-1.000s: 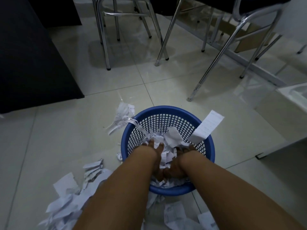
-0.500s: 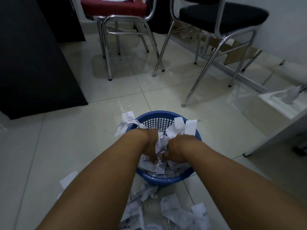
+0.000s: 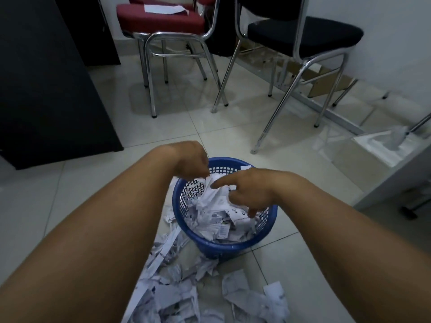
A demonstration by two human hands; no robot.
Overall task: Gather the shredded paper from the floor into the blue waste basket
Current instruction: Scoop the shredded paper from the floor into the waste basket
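Note:
The blue waste basket [image 3: 224,246] stands on the tiled floor, heaped with shredded paper [image 3: 215,214]. Both my hands hover over it. My left hand [image 3: 191,162] is above the far-left rim, its fingers hanging curled downward with the tips next to the top of the heap; nothing shows in its grip. My right hand [image 3: 247,192] is over the middle of the basket, forefinger stretched to the left and the other fingers drooping loosely, holding nothing. More shredded paper [image 3: 177,290] lies scattered on the floor just in front of and left of the basket.
A red chair [image 3: 161,19] and a black chair [image 3: 303,31] on chrome legs stand beyond the basket. A dark cabinet [image 3: 46,89] fills the left side. A white tray-like object [image 3: 384,145] and a grey furniture edge [image 3: 396,180] are at the right.
Both hands have lifted out of the basket, where they were pressing into the paper, and now hover apart above it. The view has tilted up.

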